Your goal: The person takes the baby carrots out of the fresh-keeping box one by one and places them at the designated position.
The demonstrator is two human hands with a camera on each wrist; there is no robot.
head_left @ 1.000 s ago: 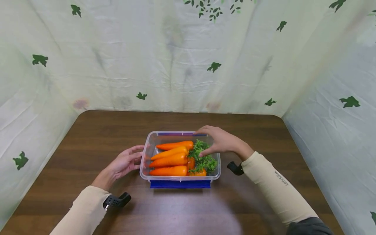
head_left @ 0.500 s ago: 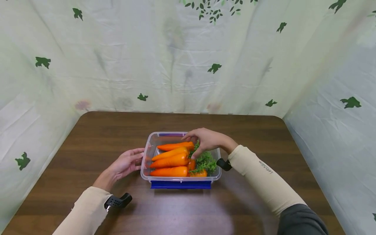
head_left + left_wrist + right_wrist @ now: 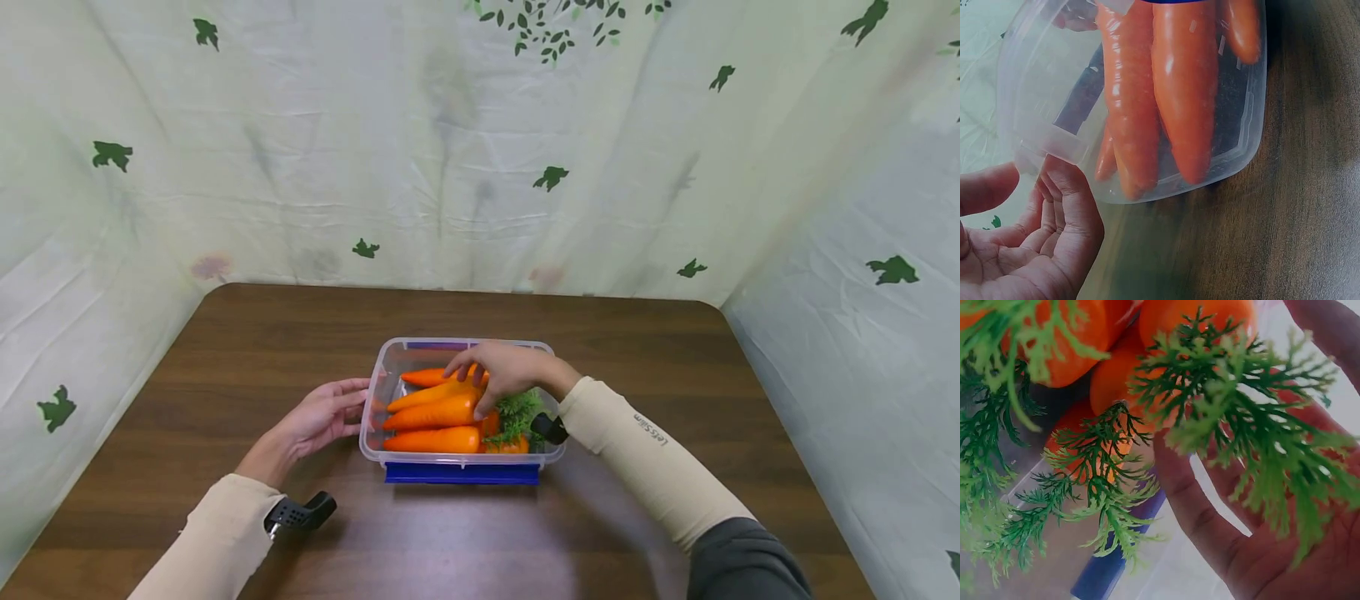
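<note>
A clear plastic food container (image 3: 375,417) without a lid on it holds several orange carrots (image 3: 431,413) with green leafy tops (image 3: 517,410). My left hand (image 3: 318,421) is at the container's left side, its fingertips against the wall and its thumb apart in the left wrist view. Over the carrots' thick ends reaches my right hand (image 3: 510,371), palm down, with fingers and thumb spread around the upper carrots. In the right wrist view, leaves cover part of that hand (image 3: 1272,550), and whether its fingertips touch a carrot is hard to tell.
A blue latch (image 3: 462,473) hangs along the container's front side. The container stands on a brown wooden table (image 3: 300,333). Pale curtains (image 3: 315,150) with leaf prints surround the table at the back and sides.
My right hand has moved left and lower, from above the green tops to the carrots' thick ends. The left hand has stayed at the container's side.
</note>
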